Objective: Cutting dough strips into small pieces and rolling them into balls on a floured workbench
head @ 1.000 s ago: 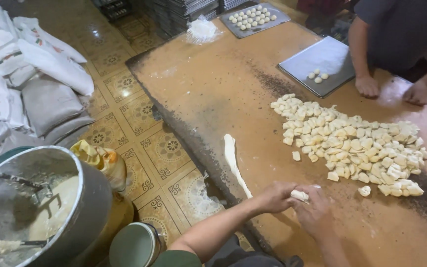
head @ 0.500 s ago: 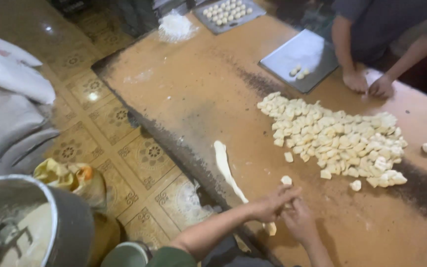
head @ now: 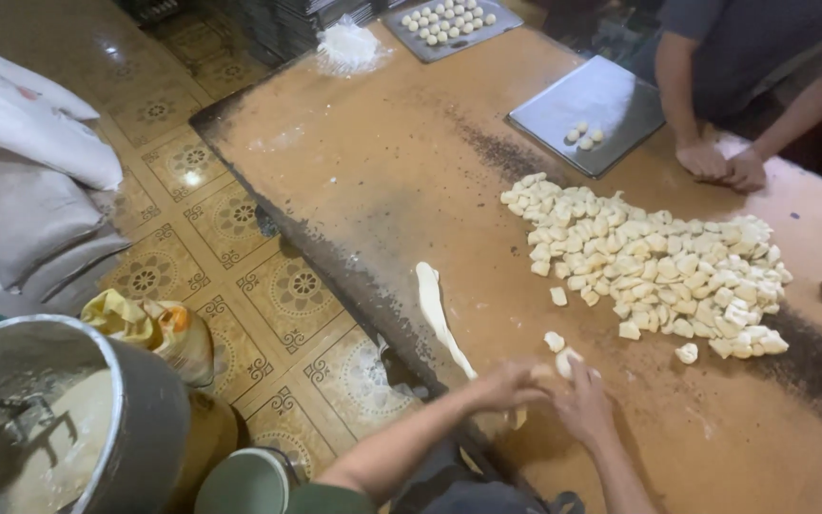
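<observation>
A long wooden table [head: 354, 162] bears a large heap of cut dough pieces [head: 649, 262]. One thin dough strip [head: 438, 314] remains uncut. Left hand [head: 509, 385] and right hand [head: 584, 407] pinch a dough piece [head: 567, 362].

My left hand [head: 506, 385] and right hand [head: 582, 405] are bare, with no gloves, rings or watch that I can make out. Both forearms are uncovered up past the elbow. At my left upper arm the edge of a short green sleeve shows. Dark clothing covers my lap below.
</observation>
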